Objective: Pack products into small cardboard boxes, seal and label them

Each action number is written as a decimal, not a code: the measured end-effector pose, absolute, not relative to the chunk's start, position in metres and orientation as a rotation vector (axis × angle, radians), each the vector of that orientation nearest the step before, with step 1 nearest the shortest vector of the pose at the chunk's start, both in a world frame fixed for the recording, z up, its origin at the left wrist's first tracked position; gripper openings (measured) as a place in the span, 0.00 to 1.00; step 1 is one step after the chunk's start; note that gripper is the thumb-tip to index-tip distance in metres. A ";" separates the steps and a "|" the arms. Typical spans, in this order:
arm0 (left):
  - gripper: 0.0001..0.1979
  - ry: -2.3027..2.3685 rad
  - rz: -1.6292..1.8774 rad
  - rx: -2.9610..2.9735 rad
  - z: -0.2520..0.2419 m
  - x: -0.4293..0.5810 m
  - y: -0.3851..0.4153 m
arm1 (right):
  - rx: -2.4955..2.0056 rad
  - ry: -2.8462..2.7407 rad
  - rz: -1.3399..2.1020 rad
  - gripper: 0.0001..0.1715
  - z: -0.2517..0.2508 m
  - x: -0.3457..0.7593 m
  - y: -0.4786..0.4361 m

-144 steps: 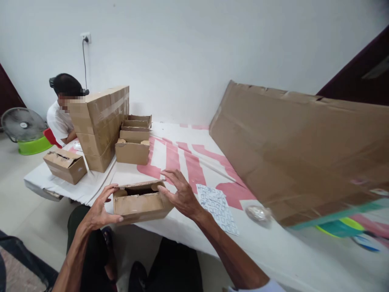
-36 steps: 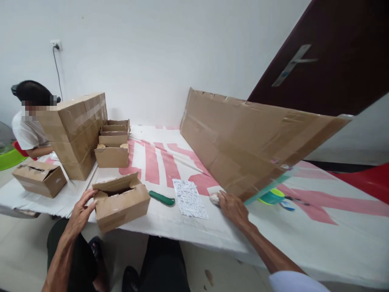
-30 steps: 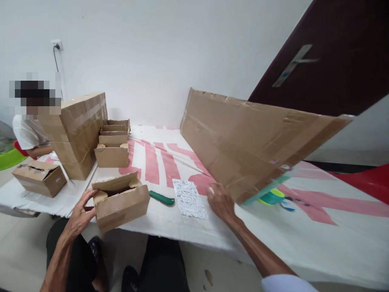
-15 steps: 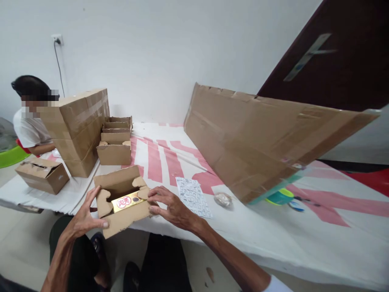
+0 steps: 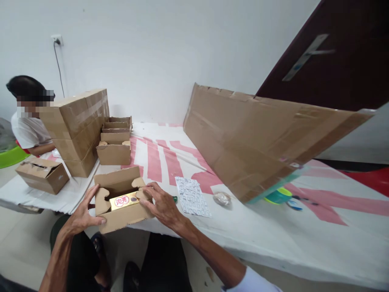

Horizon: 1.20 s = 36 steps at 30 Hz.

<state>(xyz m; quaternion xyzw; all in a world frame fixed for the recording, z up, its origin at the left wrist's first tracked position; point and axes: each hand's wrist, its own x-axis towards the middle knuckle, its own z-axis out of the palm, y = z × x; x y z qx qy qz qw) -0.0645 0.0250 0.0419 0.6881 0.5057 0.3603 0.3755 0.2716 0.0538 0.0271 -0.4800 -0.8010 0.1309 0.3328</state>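
Note:
An open cardboard box (image 5: 127, 221) sits at the table's front edge, its flaps raised. Inside lies a gold carton (image 5: 124, 200) with red printed characters on its top. My left hand (image 5: 82, 215) grips the left end of the box, thumb on the front flap and fingers behind the side. At the other end, my right hand (image 5: 162, 205) holds the right side flap, with its fingertips close to the gold carton. Part of the box's right end is hidden behind that hand.
Several open boxes (image 5: 114, 154) stand behind, beside a stack of taped cartons (image 5: 80, 134). A closed box (image 5: 42, 175) lies left, near a seated person (image 5: 32, 129). Rightward are a printed sheet (image 5: 193, 196), a clear bundle (image 5: 221, 198), a large cardboard panel (image 5: 258, 142) and a teal bowl (image 5: 278, 196).
My right hand has moved left and inward over the box's right flap. The box has turned slightly and its front flap sits a little higher. A small green object now shows beside my right hand.

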 end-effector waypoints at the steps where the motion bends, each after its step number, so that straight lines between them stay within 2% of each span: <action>1: 0.60 1.291 0.927 1.761 0.042 -0.064 0.024 | -1.266 -2.084 0.311 0.08 0.026 0.271 0.055; 4: 0.60 1.284 0.931 1.767 0.042 -0.063 0.023 | -1.322 -2.063 0.278 0.11 0.026 0.269 0.058; 8: 0.60 1.280 0.929 1.773 0.041 -0.063 0.023 | -1.419 -2.054 0.271 0.27 0.030 0.261 0.062; 11: 0.59 1.281 0.931 1.773 0.040 -0.063 0.023 | -1.481 -2.069 0.238 0.26 0.032 0.255 0.067; 17: 0.58 1.281 0.974 1.742 0.040 -0.061 0.021 | -1.462 -1.989 0.151 0.17 0.030 0.259 0.067; 21: 0.59 1.290 0.991 1.739 0.041 -0.060 0.020 | -1.429 -1.943 -0.059 0.26 0.026 0.276 0.073; 24: 0.59 1.283 0.975 1.749 0.041 -0.061 0.020 | -1.327 -2.118 -0.253 0.31 0.027 0.285 0.081; 29: 0.60 1.296 0.947 1.756 0.042 -0.060 0.019 | -1.075 -2.477 -0.332 0.17 0.043 0.280 0.087; 34: 0.60 1.294 0.931 1.777 0.044 -0.058 0.017 | -0.975 -2.762 -0.105 0.08 0.063 0.264 0.092; 36: 0.60 1.297 0.932 1.776 0.044 -0.058 0.017 | -1.031 -2.817 -0.047 0.09 0.070 0.259 0.097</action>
